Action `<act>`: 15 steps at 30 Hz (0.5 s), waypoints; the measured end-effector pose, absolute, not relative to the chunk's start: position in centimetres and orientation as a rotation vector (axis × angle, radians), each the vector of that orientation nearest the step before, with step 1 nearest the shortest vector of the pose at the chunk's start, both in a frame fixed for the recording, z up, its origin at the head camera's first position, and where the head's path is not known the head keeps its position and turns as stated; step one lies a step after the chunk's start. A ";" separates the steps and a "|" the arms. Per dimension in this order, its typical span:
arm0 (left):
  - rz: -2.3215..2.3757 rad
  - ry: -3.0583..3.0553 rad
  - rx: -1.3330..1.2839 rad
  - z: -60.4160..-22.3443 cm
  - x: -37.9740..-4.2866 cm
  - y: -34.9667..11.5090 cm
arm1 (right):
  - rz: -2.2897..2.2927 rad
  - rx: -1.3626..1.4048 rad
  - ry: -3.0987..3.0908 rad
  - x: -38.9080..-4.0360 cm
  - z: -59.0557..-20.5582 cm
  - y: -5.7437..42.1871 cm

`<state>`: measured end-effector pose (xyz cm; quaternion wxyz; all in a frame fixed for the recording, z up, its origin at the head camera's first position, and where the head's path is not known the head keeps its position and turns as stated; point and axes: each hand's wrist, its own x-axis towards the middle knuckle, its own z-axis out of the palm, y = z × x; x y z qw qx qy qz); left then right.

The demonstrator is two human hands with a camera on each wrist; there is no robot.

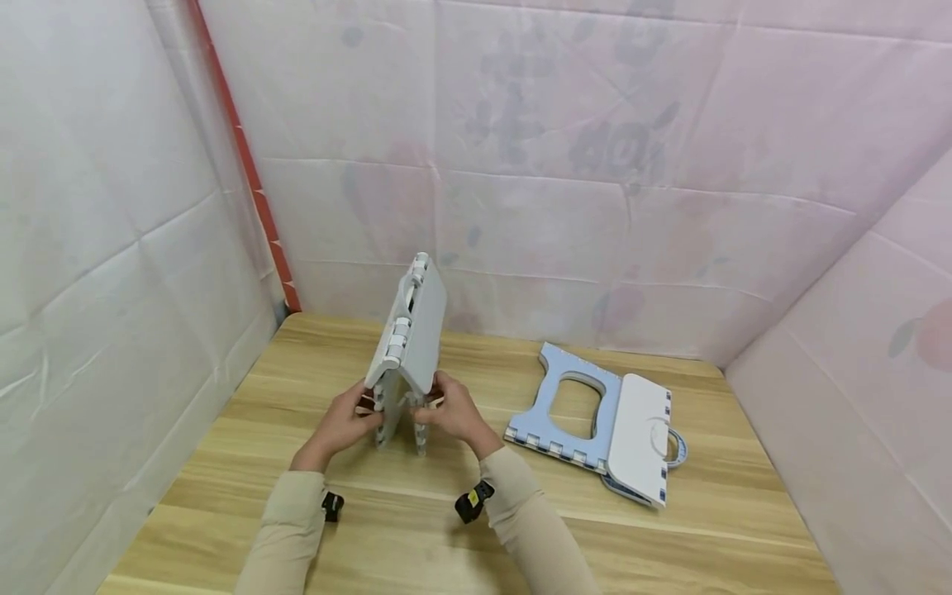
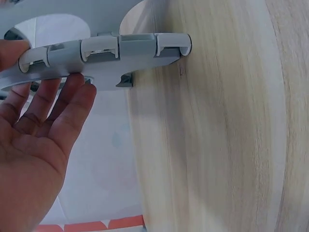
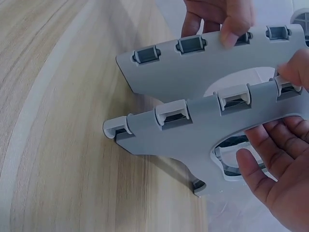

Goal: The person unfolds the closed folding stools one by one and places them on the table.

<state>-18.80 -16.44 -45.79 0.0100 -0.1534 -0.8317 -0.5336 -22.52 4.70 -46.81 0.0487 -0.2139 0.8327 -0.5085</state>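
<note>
A grey folding step stool [image 1: 427, 330] stands partly folded on the table, its two top halves meeting in a peak with a handle slot along the ridge. At its near end, the left hand [image 1: 344, 426] pinches the hinged edge of the left leg panel [image 2: 101, 48], thumb on one side and fingers on the other. The right hand [image 1: 457, 413] grips the opposite leg panel [image 3: 169, 133], its fingers reaching behind it by the oval opening. In the right wrist view the two panels stand apart with a gap between them.
To the right, a blue and white folding stool [image 1: 638, 434] lies flattened on the wooden table [image 1: 402, 537], a loop handle sticking out at its right side. Pale sheets [image 1: 521, 207] hang around the table's back and sides, with a red strip [image 1: 253, 178] at the back left.
</note>
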 end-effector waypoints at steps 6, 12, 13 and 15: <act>-1.714 -2.593 -0.498 -46.4 -19.2 -17.6 | -1.529 -0.667 2.539 -22.6 -46.9 4.8; -1.713 -2.616 -0.478 -49.0 -20.5 -19.1 | -1.539 -0.664 2.518 -22.8 -46.9 4.8; -1.711 -2.624 -0.464 -49.4 -20.6 -19.4 | -1.545 -0.667 2.511 -22.8 -46.9 4.8; -1.699 -2.626 -0.459 -49.6 -20.7 -19.7 | -1.556 -0.666 2.495 -22.8 -46.9 4.8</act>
